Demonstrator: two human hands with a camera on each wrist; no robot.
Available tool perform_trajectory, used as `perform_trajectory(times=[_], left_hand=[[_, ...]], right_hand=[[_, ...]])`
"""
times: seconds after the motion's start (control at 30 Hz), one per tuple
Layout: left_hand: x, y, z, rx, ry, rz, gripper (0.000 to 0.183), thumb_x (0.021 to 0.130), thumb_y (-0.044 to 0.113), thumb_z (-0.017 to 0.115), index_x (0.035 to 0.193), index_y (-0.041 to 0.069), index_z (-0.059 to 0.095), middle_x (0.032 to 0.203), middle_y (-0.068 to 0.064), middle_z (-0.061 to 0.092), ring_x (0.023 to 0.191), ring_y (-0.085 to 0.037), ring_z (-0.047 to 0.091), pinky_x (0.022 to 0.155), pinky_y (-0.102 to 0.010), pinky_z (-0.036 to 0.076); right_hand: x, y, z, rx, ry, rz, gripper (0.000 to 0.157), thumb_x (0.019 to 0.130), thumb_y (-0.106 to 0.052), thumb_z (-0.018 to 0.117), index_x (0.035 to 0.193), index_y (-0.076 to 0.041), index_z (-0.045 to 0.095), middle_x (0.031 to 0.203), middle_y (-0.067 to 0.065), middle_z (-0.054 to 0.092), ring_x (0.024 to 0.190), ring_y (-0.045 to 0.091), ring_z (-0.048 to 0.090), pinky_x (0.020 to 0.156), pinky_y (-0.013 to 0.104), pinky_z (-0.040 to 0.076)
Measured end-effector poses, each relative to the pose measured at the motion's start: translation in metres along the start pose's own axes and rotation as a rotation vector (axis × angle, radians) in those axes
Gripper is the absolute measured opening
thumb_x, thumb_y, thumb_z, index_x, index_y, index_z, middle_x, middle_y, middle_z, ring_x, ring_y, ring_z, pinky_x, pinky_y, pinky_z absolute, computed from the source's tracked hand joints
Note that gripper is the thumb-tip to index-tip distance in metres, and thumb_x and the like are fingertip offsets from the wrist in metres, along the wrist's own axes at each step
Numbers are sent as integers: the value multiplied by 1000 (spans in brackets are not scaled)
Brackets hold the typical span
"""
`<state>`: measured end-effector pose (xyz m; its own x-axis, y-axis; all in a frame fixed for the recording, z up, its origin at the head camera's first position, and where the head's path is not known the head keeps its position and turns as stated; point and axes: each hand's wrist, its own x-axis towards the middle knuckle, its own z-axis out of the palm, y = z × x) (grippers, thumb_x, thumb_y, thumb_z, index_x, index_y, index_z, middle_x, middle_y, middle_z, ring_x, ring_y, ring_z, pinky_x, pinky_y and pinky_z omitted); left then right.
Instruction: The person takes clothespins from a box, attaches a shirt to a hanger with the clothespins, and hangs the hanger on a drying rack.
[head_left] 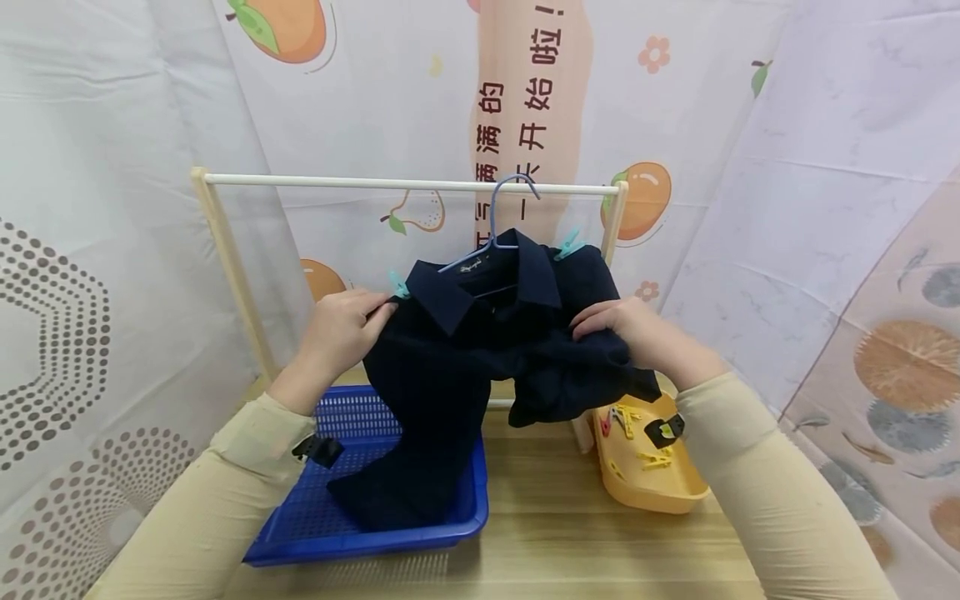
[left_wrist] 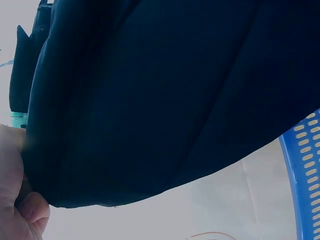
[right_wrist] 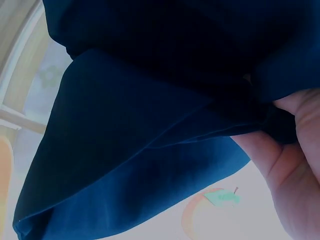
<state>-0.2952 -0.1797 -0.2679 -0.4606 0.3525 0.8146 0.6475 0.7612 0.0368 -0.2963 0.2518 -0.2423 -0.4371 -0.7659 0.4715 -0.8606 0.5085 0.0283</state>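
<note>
A dark navy collared shirt [head_left: 442,392] hangs on a blue-grey hanger [head_left: 492,218], whose hook overlaps the white rod [head_left: 337,181] in the head view. One teal clothespin [head_left: 398,285] sits at the left shoulder, another teal clothespin [head_left: 570,246] at the right. With thumb and fingers, my left hand [head_left: 347,325] pinches the cloth just below the left clothespin. My right hand [head_left: 630,329] grips gathered cloth on the shirt's right side; in the right wrist view folds of the shirt [right_wrist: 125,125] hang beside its fingers [right_wrist: 260,150].
The rod belongs to a wooden-legged rack [head_left: 236,275] on a wood-grain table [head_left: 540,517]. Below the shirt is a blue basket [head_left: 480,500], with the hanging cloth overlapping it. At right, a yellow basin [head_left: 652,500] holds several yellow clothespins [head_left: 656,458]. Printed curtains surround the table.
</note>
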Motion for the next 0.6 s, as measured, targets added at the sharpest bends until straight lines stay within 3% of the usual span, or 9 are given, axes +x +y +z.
perform_trajectory(times=[0.17,0.33,0.6], left_hand=[[-4,-3,1,1,6,-5,9,94,9,73,94,4,79,78,-10,71,66,-26,65,58,-42,51],[-7,-5,0,15,-2,-20,9,94,8,73,96,3,80,83,-12,74,72,-29,69,62,-45,55],[-12,-10,-4,47,-9,-27,10,95,8,71,93,2,79,83,-12,74,74,-30,69,64,-46,55]], right_hand=[[6,-1,11,35,-42,17,19,89,4,71,97,-11,78,112,9,73,98,30,71,85,49,58],[12,-3,26,27,-51,12,19,89,4,70,97,-11,78,113,9,72,98,31,70,86,50,57],[17,3,61,102,4,-24,17,88,5,72,97,-9,78,112,12,72,101,31,70,89,49,57]])
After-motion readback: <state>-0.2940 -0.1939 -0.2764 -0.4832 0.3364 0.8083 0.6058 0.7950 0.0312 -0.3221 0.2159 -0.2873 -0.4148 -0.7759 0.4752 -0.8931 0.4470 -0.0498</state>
